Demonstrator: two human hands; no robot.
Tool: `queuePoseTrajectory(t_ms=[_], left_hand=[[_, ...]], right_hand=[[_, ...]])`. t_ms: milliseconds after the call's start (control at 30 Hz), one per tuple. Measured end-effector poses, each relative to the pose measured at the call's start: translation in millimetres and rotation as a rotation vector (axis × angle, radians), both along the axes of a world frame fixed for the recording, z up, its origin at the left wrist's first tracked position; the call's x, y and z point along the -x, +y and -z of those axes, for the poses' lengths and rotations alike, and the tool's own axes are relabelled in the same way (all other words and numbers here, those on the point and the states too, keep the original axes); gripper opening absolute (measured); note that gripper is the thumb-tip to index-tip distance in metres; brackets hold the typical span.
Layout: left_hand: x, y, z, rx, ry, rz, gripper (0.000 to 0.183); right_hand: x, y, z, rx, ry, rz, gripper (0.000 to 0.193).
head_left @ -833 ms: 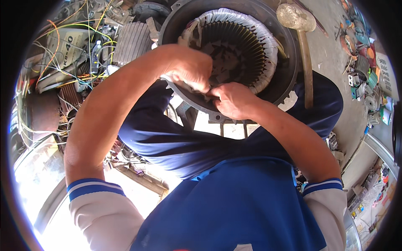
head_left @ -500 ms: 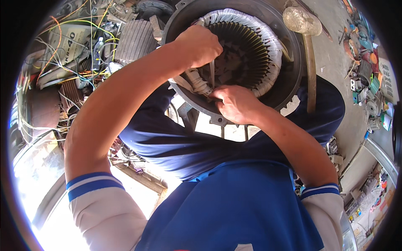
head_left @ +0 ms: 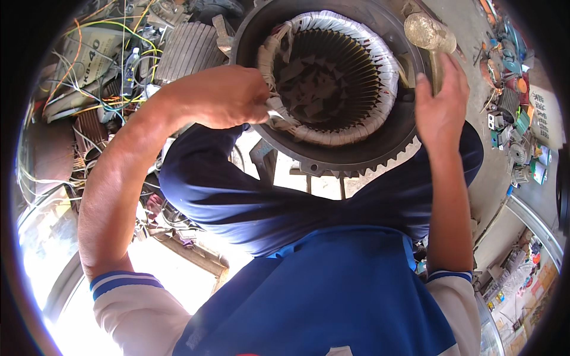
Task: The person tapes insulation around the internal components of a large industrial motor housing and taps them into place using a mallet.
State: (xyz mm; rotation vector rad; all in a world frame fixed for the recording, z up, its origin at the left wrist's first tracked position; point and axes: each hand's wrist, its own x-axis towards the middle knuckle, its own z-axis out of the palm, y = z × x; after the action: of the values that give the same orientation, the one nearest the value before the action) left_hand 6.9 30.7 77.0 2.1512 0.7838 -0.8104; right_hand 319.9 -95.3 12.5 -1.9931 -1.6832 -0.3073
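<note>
A round dark metal motor housing (head_left: 380, 155) sits in front of my crossed-leg lap, with a slotted stator core (head_left: 356, 77) inside. The ring of winding ends (head_left: 371, 44) around the core is wrapped in white tape. My left hand (head_left: 234, 98) is closed at the ring's lower left, pinching a white tape strip (head_left: 275, 108). My right hand (head_left: 442, 110) is at the housing's right rim, thumb and fingers apart. Between them shows the wooden handle of a mallet (head_left: 428, 32), whose head lies beyond the fingertips; the handle's lower part is hidden.
Tangled wires (head_left: 89, 77) and a small bottle (head_left: 130, 71) lie at the left, beside a ribbed metal motor casing (head_left: 189, 52). Assorted small parts (head_left: 513, 104) crowd the far right floor. A glass-sided case (head_left: 534, 228) stands at the lower right.
My right hand has left the lower winding and moved right to the mallet handle. My left hand has come down and left; the strip no longer stretches between both hands.
</note>
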Motion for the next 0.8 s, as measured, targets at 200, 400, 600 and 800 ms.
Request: queuePoseTrajectory(t_ms=[200, 400, 600, 800], left_hand=[[7, -13, 33, 0.636, -0.534, -0.548, 0.039], [-2, 0, 64, -0.126, -0.693, -0.269, 0.046], [6, -19, 85, -0.373, -0.924, -0.328, 0.040], [4, -15, 89, -0.403, -1.061, -0.391, 0.039]], right_hand=[[-51, 18, 48, 0.270, 0.192, 0.281, 0.050], [-54, 37, 3, 0.366, 0.375, 0.292, 0.044], [33, 33, -67, 0.139, 1.319, -0.062, 0.035], [87, 15, -29, 0.971, 0.879, -0.058, 0.050]])
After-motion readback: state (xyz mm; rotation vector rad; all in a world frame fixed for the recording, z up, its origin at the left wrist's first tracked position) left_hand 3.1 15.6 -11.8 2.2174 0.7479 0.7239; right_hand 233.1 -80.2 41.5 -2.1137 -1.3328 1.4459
